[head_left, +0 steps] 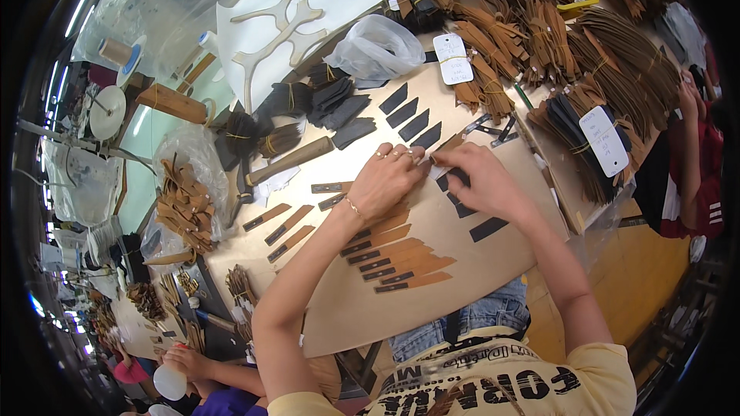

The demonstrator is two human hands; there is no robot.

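Note:
My left hand point(385, 177) and my right hand point(484, 179) meet over the middle of the board. Their fingertips are closed around a small brown leather strip point(449, 144), partly hidden by the fingers. Just beyond them, several black leather pieces point(412, 125) lie in a slanted row. More black pieces point(487, 229) show below my right hand. Under my left forearm lie several tan leather strips with dark ends point(401, 258), overlapping in a fan. Left of that forearm, a few similar tan strips point(289, 231) lie apart from one another.
A wooden-handled hammer point(293, 160) lies to the left. Tied leather bundles point(493, 38), tagged with white cards point(452, 59), crowd the far right. A clear plastic bag point(378, 46) rests at the back. Co-workers' hands show at lower left point(185, 360) and far right point(688, 100).

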